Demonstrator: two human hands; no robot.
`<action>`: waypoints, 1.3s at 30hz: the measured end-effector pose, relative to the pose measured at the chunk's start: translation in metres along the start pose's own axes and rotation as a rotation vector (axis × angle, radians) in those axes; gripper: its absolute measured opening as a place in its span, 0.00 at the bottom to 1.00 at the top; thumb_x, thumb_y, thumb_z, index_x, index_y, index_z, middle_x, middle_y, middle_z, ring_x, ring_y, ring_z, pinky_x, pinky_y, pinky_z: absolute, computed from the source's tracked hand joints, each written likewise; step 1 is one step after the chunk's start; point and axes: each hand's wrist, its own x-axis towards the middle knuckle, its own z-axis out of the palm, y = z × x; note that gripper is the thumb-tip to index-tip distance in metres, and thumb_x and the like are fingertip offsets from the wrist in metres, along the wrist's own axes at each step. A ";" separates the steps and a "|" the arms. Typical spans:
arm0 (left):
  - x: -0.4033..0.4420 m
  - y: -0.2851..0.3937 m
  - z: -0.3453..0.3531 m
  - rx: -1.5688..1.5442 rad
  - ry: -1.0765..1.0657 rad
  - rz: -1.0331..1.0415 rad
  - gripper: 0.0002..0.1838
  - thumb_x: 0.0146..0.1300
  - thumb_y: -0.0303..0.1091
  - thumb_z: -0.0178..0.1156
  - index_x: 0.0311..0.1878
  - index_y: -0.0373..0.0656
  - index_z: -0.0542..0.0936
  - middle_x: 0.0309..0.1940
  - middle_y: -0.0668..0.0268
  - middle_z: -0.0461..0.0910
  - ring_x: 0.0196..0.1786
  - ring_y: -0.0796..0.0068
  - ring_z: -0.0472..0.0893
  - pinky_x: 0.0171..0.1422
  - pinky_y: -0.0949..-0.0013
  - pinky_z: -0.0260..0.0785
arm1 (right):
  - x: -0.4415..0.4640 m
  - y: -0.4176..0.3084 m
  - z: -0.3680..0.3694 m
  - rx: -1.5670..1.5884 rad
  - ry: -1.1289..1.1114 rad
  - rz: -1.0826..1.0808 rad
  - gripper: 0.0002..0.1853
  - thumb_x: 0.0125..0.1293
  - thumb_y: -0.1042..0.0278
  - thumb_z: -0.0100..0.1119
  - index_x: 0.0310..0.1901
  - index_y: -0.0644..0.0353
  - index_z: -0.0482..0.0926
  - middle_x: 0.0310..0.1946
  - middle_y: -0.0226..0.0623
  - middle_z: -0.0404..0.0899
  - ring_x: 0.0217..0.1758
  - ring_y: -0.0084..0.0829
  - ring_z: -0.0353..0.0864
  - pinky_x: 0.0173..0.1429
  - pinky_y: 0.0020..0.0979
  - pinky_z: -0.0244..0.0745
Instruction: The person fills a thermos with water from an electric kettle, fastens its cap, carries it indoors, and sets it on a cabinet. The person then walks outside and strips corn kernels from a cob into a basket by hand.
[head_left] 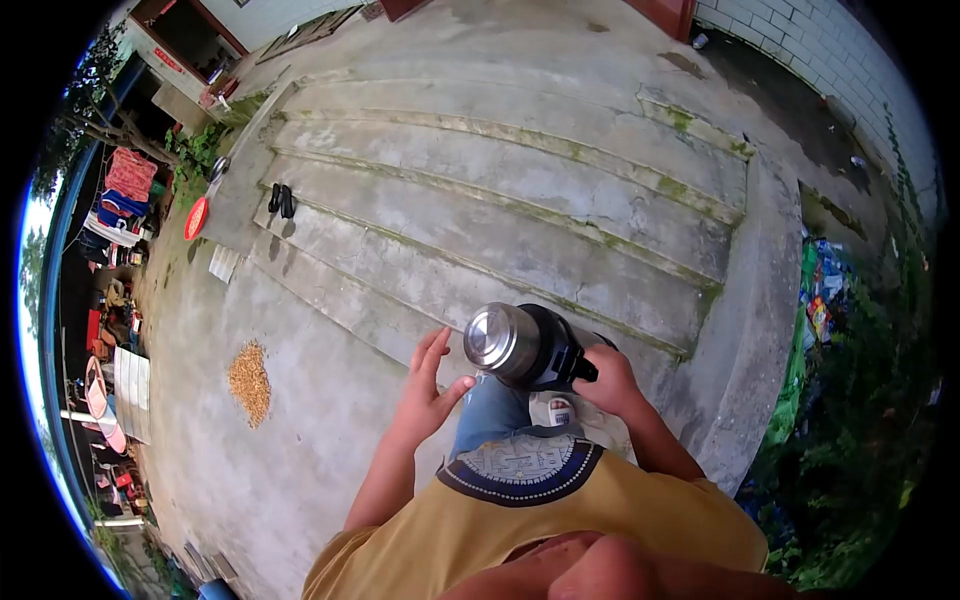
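A large thermos flask (pixel 545 345) with a shiny steel cup lid (pixel 497 340) and a dark body is held up in front of my body. It lies tilted, with the lid towards the left. My right hand (pixel 606 380) is wrapped round its black handle (pixel 580 368). To the left of the lid is my left hand (pixel 430 390), with fingers apart and nothing in it. A small gap shows between those fingers and the steel lid. The underside of the flask is hidden.
Mossy concrete steps (pixel 500 200) rise ahead, with black shoes (pixel 281 201) on one of them. On the left, a grain pile (pixel 249 384) lies on the ground near a red basin (pixel 197 218). Plants and bagged rubbish (pixel 825 300) line the right side.
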 end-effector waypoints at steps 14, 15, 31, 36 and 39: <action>0.379 -0.011 -0.126 0.023 -0.212 0.017 0.23 0.70 0.39 0.67 0.66 0.45 0.79 0.51 0.57 0.86 0.53 0.57 0.86 0.55 0.59 0.78 | 0.270 -0.034 -0.093 -0.188 0.152 0.379 0.13 0.48 0.69 0.69 0.35 0.65 0.82 0.27 0.45 0.79 0.30 0.39 0.79 0.39 0.36 0.75; 0.409 -0.012 -0.128 0.024 -0.194 0.046 0.23 0.69 0.39 0.67 0.65 0.45 0.79 0.51 0.57 0.86 0.53 0.57 0.86 0.55 0.59 0.78 | 0.289 -0.032 -0.098 -0.163 0.199 0.392 0.13 0.48 0.69 0.69 0.35 0.65 0.82 0.27 0.44 0.78 0.29 0.37 0.79 0.38 0.36 0.75; 0.653 0.035 -0.255 0.157 -0.144 -0.195 0.21 0.69 0.36 0.67 0.64 0.45 0.80 0.50 0.58 0.87 0.53 0.59 0.87 0.56 0.60 0.78 | 0.625 -0.027 -0.171 -0.135 0.142 0.404 0.16 0.47 0.62 0.71 0.32 0.65 0.79 0.32 0.54 0.80 0.38 0.58 0.80 0.41 0.49 0.75; 0.741 0.016 -0.275 0.146 -0.134 -0.232 0.21 0.69 0.36 0.66 0.63 0.45 0.81 0.50 0.58 0.87 0.53 0.59 0.86 0.56 0.60 0.78 | 0.723 -0.014 -0.177 -0.102 0.190 0.397 0.15 0.47 0.63 0.70 0.32 0.65 0.79 0.31 0.53 0.80 0.37 0.57 0.81 0.41 0.48 0.76; 0.828 0.020 -0.287 0.139 -0.197 -0.129 0.20 0.69 0.37 0.66 0.63 0.45 0.81 0.49 0.58 0.87 0.53 0.58 0.86 0.56 0.59 0.78 | 0.786 -0.033 -0.194 -0.051 0.255 0.457 0.15 0.47 0.63 0.69 0.32 0.65 0.80 0.29 0.52 0.80 0.35 0.54 0.82 0.41 0.46 0.76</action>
